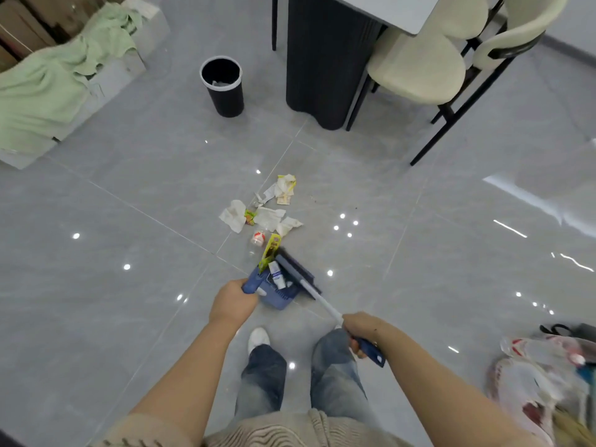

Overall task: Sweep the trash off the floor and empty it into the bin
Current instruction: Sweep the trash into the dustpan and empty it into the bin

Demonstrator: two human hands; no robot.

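Head view has you mid-sweep: your left hand (233, 303) is wrapped tight round the blue dustpan (276, 290) handle, your right hand (361, 330) is curled round the broom (298, 275) handle, brush head pressed at the pan's mouth. A small tube and a yellow-green wrapper (270, 253) are already in, but that wrapper is poking out over the lip and could flip back out if you tilt the pan. Most of the trash (263, 214), crumpled tissues and packets, lies on the floor just beyond the pan. Push too fast and light tissue may scatter sideways. The bin (222, 87) stands well apart by the dark pedestal, so carry level.
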